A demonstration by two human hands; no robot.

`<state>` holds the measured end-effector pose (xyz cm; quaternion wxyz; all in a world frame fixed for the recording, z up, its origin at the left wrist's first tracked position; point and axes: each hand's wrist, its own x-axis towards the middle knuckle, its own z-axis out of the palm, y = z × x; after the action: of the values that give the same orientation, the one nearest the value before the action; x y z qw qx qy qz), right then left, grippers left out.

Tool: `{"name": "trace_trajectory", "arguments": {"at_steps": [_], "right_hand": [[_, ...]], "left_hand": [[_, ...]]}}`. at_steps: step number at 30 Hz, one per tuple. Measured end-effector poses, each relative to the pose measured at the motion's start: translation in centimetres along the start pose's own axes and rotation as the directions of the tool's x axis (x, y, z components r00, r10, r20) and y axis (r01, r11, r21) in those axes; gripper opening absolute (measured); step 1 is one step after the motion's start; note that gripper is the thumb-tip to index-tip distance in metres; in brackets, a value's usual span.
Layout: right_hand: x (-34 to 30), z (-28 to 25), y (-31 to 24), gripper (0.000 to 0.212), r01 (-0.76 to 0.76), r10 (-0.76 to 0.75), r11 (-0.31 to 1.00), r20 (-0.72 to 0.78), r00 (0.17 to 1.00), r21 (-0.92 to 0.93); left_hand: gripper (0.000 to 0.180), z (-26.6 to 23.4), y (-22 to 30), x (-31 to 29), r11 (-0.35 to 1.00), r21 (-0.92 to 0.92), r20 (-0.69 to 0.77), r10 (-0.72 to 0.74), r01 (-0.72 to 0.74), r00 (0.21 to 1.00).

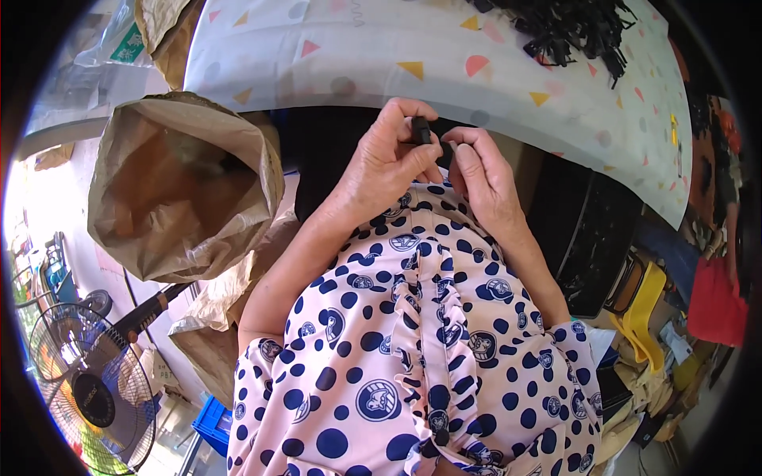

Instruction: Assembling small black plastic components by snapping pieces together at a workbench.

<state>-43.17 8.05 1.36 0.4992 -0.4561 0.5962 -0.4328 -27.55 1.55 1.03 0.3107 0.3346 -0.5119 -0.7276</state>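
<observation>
Just off the table's near edge, both my hands are raised close together in front of my body. My left hand (394, 151) is closed round a small black part (421, 129), short and stubby, its end standing up between thumb and fingers. Beside it, the thumb and forefinger of my right hand (482, 170) pinch together. A dark sliver shows at those fingertips, too small to name. On the table's far right lies a heap of small black pieces (563, 32), strip-like and tangled.
The table carries a white cover (357, 71) with coloured shapes. A large open brown paper bag (186, 186) stands to my left, with a fan (95, 397) below it. A yellow strap-like thing (641, 309) and a red seat-like thing (714, 301) are at the right.
</observation>
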Motion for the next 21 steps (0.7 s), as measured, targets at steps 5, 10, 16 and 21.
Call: {"name": "trace_trajectory", "arguments": {"at_steps": [5, 10, 16, 21], "right_hand": [[0.6, 0.7, 0.2, 0.019, 0.083, -0.08, 0.994, 0.043, 0.996, -0.073], [0.5, 1.2, 0.3, 0.017, 0.086, -0.08, 0.993, 0.076, 0.994, -0.076], [0.8, 1.1, 0.4, 0.015, 0.043, -0.033, 0.993, 0.09, 0.995, -0.111], [0.7, 1.6, 1.8, 0.016, 0.064, -0.058, 0.994, 0.067, 0.996, -0.089]], "left_hand": [[0.029, -0.1, -0.5, -0.4, 0.977, 0.21, -0.059, 0.04, -0.027, 0.997], [0.028, -0.2, -1.2, -0.3, 0.883, 0.466, -0.044, 0.088, -0.057, 0.995], [0.029, 0.1, -0.9, -0.3, 0.857, 0.515, -0.047, 0.028, 0.0, 0.999], [0.029, 0.5, -1.1, -0.7, 0.782, 0.623, -0.059, 0.078, -0.024, 0.995]]}}
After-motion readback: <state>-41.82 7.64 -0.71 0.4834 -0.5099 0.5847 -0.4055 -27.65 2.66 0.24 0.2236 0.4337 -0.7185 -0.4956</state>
